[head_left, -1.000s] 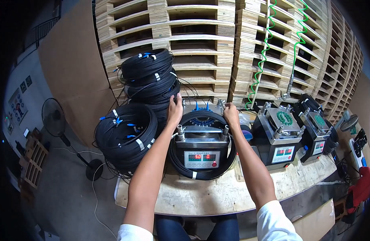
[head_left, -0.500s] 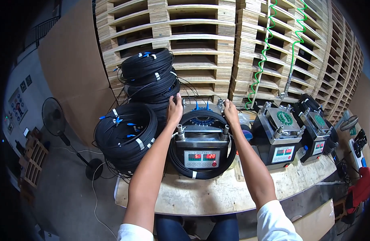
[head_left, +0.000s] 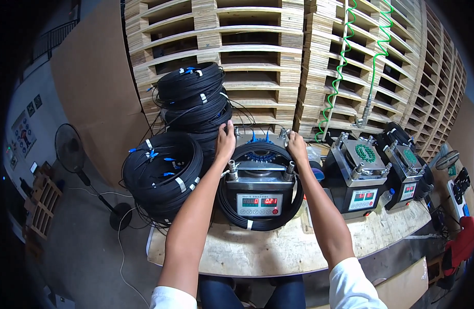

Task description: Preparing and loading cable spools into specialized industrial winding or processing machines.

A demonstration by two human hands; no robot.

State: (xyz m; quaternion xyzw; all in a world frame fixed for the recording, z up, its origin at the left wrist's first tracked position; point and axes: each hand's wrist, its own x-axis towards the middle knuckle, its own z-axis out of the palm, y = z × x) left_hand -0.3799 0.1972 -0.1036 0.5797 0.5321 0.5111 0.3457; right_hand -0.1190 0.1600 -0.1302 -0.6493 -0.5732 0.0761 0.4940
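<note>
A polishing machine point(head_left: 258, 186) with a metal top, corner posts and a lit display panel stands before me. A coil of black cable point(head_left: 263, 224) hangs around its front, and blue connectors point(head_left: 260, 138) sit upright in its round top fixture. My left hand point(head_left: 226, 143) is at the rear left corner post point(head_left: 236, 132), fingers pointing up and apart. My right hand point(head_left: 298, 148) is beside the rear right post point(head_left: 283, 133), fingers stretched forward. Neither hand visibly wraps around anything; the contact at the posts is partly hidden.
Coiled black cables with blue connectors stand in a near stack point(head_left: 162, 180) and a taller stack point(head_left: 190, 90) at left. Two similar machines point(head_left: 356, 175) point(head_left: 404, 170) stand at right beside a small bottle point(head_left: 387, 195). Wooden pallets point(head_left: 257, 62) rise behind; green coiled hoses point(head_left: 382, 46) hang there.
The readings on the front machine's display have changed. Both hands stay at the rear posts with hardly any movement, and the view has shifted slightly.
</note>
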